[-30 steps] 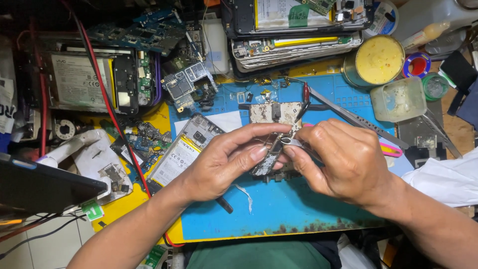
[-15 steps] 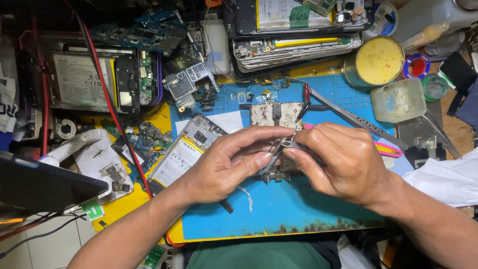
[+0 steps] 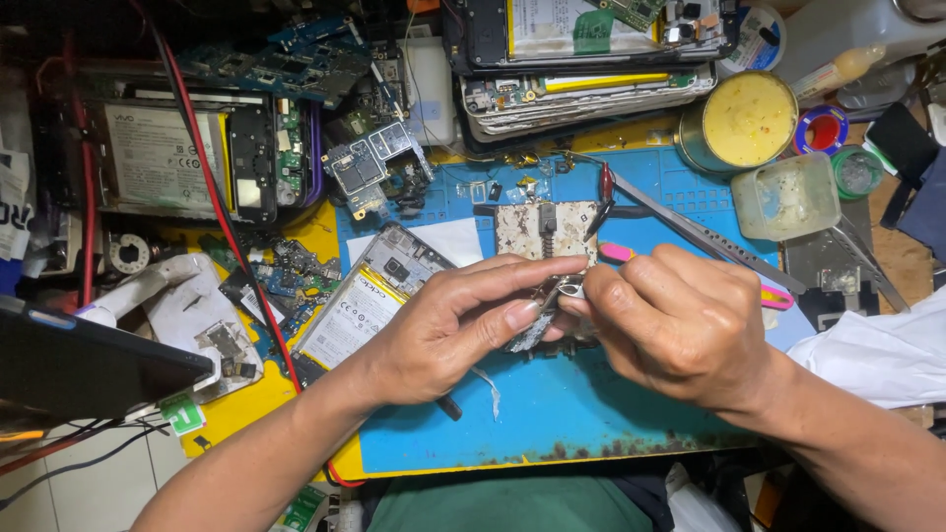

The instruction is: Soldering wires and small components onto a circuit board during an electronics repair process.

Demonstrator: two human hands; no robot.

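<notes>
- The left hand [image 3: 448, 330] and right hand [image 3: 680, 325] meet over the blue silicone repair mat [image 3: 591, 414] on the cluttered worktop, both pinched shut on a small silvery metal phone part [image 3: 570, 289] held between the fingertips, just above the mat's middle.
- The part looks light, thin and stiff, probably easy to bend or drop; its edges seem the safest place for a grip.
- Near by: an opened phone with a yellow-edged battery [image 3: 365, 300], long metal tweezers [image 3: 690, 232], a round tin of yellow paste [image 3: 749, 118].
</notes>
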